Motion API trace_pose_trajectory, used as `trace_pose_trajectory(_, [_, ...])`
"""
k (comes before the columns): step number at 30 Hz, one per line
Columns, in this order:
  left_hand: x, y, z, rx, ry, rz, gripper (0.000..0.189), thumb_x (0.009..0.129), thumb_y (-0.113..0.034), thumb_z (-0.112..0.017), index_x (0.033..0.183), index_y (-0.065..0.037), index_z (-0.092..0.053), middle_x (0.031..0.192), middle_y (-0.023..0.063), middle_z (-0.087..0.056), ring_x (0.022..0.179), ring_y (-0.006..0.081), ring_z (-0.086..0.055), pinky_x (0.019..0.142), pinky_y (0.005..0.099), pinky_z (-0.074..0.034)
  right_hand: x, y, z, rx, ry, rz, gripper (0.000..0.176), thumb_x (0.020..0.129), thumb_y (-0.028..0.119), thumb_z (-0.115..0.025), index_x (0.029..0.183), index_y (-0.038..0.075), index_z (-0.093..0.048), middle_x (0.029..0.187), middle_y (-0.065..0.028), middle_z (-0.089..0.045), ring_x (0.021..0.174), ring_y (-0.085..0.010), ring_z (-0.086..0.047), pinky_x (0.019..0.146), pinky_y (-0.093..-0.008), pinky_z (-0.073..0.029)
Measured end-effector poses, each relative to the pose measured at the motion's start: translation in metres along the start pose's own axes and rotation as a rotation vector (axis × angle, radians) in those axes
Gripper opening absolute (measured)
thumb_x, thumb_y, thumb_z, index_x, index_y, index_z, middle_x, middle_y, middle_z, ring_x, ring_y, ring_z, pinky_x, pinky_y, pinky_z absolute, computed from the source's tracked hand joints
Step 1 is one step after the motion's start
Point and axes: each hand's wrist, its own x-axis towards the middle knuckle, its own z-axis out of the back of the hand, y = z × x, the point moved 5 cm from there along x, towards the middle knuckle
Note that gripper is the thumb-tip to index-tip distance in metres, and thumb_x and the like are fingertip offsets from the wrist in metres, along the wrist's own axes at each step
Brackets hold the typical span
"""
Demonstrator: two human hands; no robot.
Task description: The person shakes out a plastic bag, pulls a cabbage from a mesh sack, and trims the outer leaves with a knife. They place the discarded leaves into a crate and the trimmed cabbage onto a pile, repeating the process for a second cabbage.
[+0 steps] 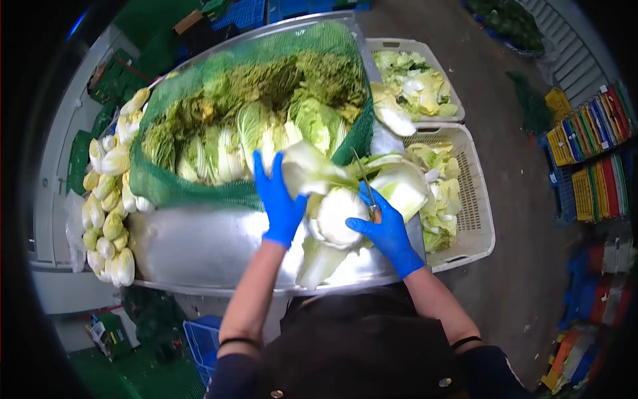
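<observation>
A Chinese cabbage point(340, 218) lies on the metal table with its pale cut base toward me. My left hand point(282, 203), in a blue glove, is at its left side with fingers spread, beside a loose outer leaf point(309, 167) that is smeared by motion. My gloved right hand point(385, 233) holds a knife point(376, 214) by its wooden handle, blade pointing up and away. The right thumb rests on the cabbage base. Detached leaves point(399, 186) lie just right of the cabbage, and another leaf point(318, 263) is below it.
A green mesh sack point(232, 194) full of untrimmed cabbages covers the far part of the table point(193, 246). Trimmed cabbages point(106, 206) are piled along the left edge. Two pale crates point(480, 206) of leaves stand at the right. Stacked coloured crates point(591, 133) are farther right.
</observation>
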Motion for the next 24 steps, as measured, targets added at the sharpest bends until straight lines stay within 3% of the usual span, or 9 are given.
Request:
trace_pose_trajectory(1, [-0.011,-0.011,0.015,-0.137,-0.129,-0.004,0.078,0.068,-0.018,-0.08,0.134,-0.004,-0.042,0.149,0.024,-0.021,0.134,0.0417,-0.028,0.109,0.0429,-0.029,0.005,0.004,0.003,-0.001,-0.011,0.015,0.088,0.069,0.016,-0.083,0.141,0.0,-0.035,0.137,-0.0178,-0.046,0.124,-0.0189,-0.044,0.104,-0.0315,-0.036])
trace_pose_trajectory(3, [-0.03,-0.052,0.024,-0.333,0.069,-0.112,0.078,0.073,-0.021,-0.078,0.137,-0.002,-0.038,0.148,0.0233,-0.025,0.137,0.0382,-0.025,0.112,0.0424,-0.024,0.007,0.005,0.007,-0.008,-0.016,-0.031,0.084,0.071,0.018,-0.082,0.139,-0.002,-0.038,0.135,-0.0157,-0.048,0.122,-0.0182,-0.046,0.103,-0.0317,-0.037])
trace_pose_trajectory(5, [-0.048,-0.068,-0.007,-0.526,0.43,0.004,0.083,0.075,-0.03,-0.076,0.141,-0.002,-0.034,0.147,0.0249,-0.025,0.139,0.0375,-0.021,0.113,0.0432,-0.021,0.009,0.016,0.006,-0.095,0.017,-0.059,0.08,0.071,0.02,-0.081,0.138,0.0,-0.041,0.134,-0.015,-0.05,0.121,-0.018,-0.047,0.102,-0.0317,-0.038])
trace_pose_trajectory(7, [-0.052,-0.064,-0.016,-0.397,0.432,0.035,0.093,0.075,-0.035,-0.076,0.144,-0.001,-0.025,0.149,0.0251,-0.022,0.14,0.0365,-0.019,0.113,0.0422,-0.02,0.012,0.024,0.007,-0.183,0.057,-0.087,0.077,0.072,0.022,-0.08,0.136,0.001,-0.043,0.133,-0.0142,-0.051,0.12,-0.0179,-0.048,0.102,-0.0317,-0.038])
trace_pose_trajectory(10, [-0.063,-0.054,-0.014,-0.607,0.526,0.211,0.106,0.072,-0.039,-0.077,0.145,0.004,-0.015,0.151,0.0253,-0.015,0.142,0.0363,-0.013,0.114,0.0416,-0.016,0.022,0.035,0.004,-0.365,0.26,-0.066,0.07,0.074,0.027,-0.077,0.136,0.012,-0.048,0.129,-0.0117,-0.055,0.117,-0.0179,-0.051,0.101,-0.0326,-0.039])
trace_pose_trajectory(13, [-0.074,-0.046,-0.006,-0.712,0.533,0.246,0.11,0.069,-0.037,-0.08,0.146,0.004,-0.012,0.151,0.0261,-0.014,0.142,0.0356,-0.011,0.114,0.0412,-0.015,0.03,0.043,-0.01,-0.394,0.485,-0.054,0.07,0.074,0.019,-0.078,0.136,0.009,-0.047,0.131,-0.0087,-0.054,0.119,-0.016,-0.048,0.103,-0.031,-0.037])
trace_pose_trajectory(17, [-0.058,-0.051,0.001,-0.348,0.506,-0.017,0.118,0.058,-0.035,-0.086,0.146,0.002,-0.015,0.15,0.0249,-0.019,0.14,0.0384,-0.019,0.113,0.0422,-0.021,0.043,0.041,-0.016,-0.535,0.564,-0.095,0.063,0.076,0.022,-0.077,0.132,0.008,-0.052,0.127,-0.007,-0.057,0.115,-0.0146,-0.052,0.099,-0.03,-0.04])
trace_pose_trajectory(18, [-0.054,-0.052,0.0,-0.349,0.503,-0.012,0.118,0.058,-0.035,-0.086,0.146,0.002,-0.015,0.15,0.0249,-0.019,0.14,0.0384,-0.019,0.113,0.0422,-0.021,0.048,0.043,-0.018,-0.652,0.482,0.053,0.056,0.075,0.045,-0.072,0.123,0.017,-0.061,0.089,-0.0104,-0.067,0.082,-0.0208,-0.064,0.078,-0.0334,-0.049])
trace_pose_trajectory(24, [-0.055,-0.061,-0.008,-0.276,0.483,-0.029,0.113,0.056,-0.035,-0.087,0.141,0.002,-0.024,0.141,0.027,-0.032,0.136,0.0421,-0.025,0.108,0.0459,-0.031,0.042,0.027,-0.011,-0.679,0.169,0.108,0.045,0.081,0.046,-0.065,0.115,0.017,-0.065,0.078,-0.0106,-0.065,0.072,-0.0248,-0.065,0.067,-0.0338,-0.049])
